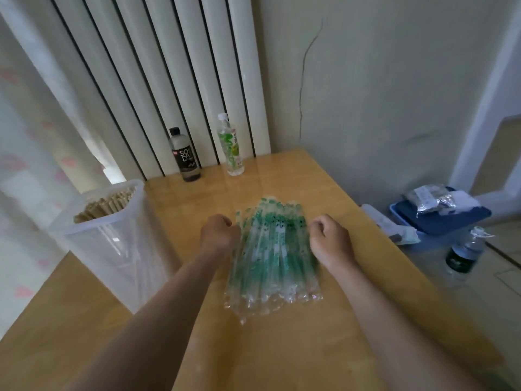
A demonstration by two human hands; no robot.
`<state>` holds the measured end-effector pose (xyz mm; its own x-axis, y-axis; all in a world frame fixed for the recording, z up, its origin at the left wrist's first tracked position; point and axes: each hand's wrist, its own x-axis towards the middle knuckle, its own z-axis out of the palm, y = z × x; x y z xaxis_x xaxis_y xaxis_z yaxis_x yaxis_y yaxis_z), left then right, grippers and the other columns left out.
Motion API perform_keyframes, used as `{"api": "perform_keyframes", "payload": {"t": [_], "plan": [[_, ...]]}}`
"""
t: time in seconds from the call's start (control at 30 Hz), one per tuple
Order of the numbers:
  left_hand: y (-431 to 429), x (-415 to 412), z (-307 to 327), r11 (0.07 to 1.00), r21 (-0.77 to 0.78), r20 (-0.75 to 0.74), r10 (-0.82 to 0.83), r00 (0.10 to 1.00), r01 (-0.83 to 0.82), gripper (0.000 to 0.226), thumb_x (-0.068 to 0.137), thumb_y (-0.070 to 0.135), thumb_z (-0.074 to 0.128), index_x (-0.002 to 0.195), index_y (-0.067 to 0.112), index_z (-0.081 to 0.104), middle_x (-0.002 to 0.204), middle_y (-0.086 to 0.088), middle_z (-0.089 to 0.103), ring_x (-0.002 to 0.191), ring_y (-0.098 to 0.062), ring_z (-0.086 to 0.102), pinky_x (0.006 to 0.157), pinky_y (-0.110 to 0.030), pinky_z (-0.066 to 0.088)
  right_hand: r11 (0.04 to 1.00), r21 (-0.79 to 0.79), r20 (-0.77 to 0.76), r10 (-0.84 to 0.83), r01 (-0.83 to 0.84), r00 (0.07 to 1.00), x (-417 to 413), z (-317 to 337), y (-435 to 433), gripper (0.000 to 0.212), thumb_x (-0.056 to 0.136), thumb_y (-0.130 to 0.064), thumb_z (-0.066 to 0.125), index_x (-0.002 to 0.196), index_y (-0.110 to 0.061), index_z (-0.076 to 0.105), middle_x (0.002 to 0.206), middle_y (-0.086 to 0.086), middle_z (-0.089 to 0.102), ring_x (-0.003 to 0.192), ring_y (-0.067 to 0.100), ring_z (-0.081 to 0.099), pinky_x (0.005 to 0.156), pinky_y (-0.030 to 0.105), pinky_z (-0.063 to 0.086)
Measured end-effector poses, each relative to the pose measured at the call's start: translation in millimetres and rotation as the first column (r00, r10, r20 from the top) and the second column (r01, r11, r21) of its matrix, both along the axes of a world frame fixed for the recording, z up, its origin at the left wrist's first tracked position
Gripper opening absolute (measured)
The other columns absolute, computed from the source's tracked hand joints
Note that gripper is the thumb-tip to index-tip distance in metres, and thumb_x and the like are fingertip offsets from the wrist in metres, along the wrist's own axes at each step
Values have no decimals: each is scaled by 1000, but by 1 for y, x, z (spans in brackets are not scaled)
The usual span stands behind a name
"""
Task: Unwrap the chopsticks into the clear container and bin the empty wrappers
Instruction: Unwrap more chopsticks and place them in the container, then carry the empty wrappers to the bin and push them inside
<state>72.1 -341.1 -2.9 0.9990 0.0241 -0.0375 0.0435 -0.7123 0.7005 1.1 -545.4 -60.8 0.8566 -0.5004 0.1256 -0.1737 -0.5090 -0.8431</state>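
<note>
Gathering looks to be the step in hand: the person's left hand (218, 235) and right hand (328, 238) sit at either side of the pile of wrappers (273, 255) in the middle of the frame, on the wooden table (282, 356). Both hands have their fingers curled under like loose fists, each touching its edge of the pile. The fingertips are hidden, so I cannot tell whether either one pinches a wrapper. The wrappers are clear with green print, and they look flat to me, though I cannot tell whether any hold sticks. The clear container (112, 249) at the left of the frame is packed with bare chopsticks (107, 207) standing on end. To do it well, I'd squeeze the pile inward from both sides so the slippery sleeves bunch rather than slide apart. Then I'd lift it as one bundle, feeling for any stiff one. The pile's long axis runs up and down the frame, fanned a little wider at the bottom. Its green-printed ends point toward the top of the frame, at the dark soda bottle (184, 156) and the green-labelled bottle (232, 148), and its crinkled clear ends point toward the bottom edge. A blue box (451, 221) sits at the right, off the table. It may be the bin, but I cannot be sure.
</note>
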Motion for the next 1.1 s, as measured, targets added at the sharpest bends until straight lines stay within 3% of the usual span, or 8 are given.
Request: {"api": "perform_keyframes", "payload": {"t": [0.2,0.4,0.53,0.63,0.7,0.8,0.97,1.1], "plan": [[0,2,-6,997,74,-69,-27,997,32,34,94,18,52,63,15,40,55,-1,33,47,-18,31,53,-29,28,1000,10,13,22,-22,1000,-1,3,1,24,106,-22,41,93,-16,60,80,1,60,66,16,53,55,32,39],[3,-8,2,999,19,-245,38,969,-34,49,99,53,44,103,4,46,93,-9,55,76,-22,54,72,-35,46,998,66,-67,20,-16,998,-5,16,0,22,105,-19,42,103,-16,64,96,5,66,75,15,58,62,31,45],[-2,-12,6,998,-57,-331,0,944,-20,73,94,67,45,130,4,48,93,-10,57,80,-24,58,78,-35,52,985,168,-236,84,-44,968,-1,35,5,27,97,-9,42,113,2,61,113,17,63,107,36,61,99,51,50],[-16,-14,4,994,-89,-352,-94,931,67,82,91,72,47,143,9,43,139,-18,51,123,-38,53,105,-50,46,962,260,-303,163,-84,939,3,43,20,32,99,-8,41,123,4,58,133,18,57,120,38,56,105,47,45],[-29,-16,1,988,-84,-345,-150,926,129,81,91,70,49,144,9,44,149,-18,45,134,-39,46,109,-50,41,954,282,-325,196,-103,925,6,44,31,35,103,-9,38,133,-2,56,141,16,53,122,33,53,98,37,42],[-43,-11,-1,984,-79,-352,-178,919,160,83,85,73,56,137,8,52,130,-14,58,113,-32,59,90,-37,49,926,355,-322,252,-130,913,12,39,47,41,104,-9,34,143,-8,49,141,13,54,119,29,55,97,32,43],[-51,-3,-4,983,-115,-376,-179,909,145,72,81,68,68,114,6,50,106,-11,61,90,-28,62,75,-32,48,818,570,-247,267,-83,932,15,35,65,33,102,-6,32,121,-6,59,108,19,69,98,35,69,87,50,61],[-44,-3,-7,938,-343,-392,-190,900,48,58,81,45,80,115,1,63,91,-13,70,76,-27,69,57,-28,54,728,682,-178,250,-64,952,14,33,74,32,101,-5,34,112,-5,64,104,21,72,95,37,72,85,53,62]]}}
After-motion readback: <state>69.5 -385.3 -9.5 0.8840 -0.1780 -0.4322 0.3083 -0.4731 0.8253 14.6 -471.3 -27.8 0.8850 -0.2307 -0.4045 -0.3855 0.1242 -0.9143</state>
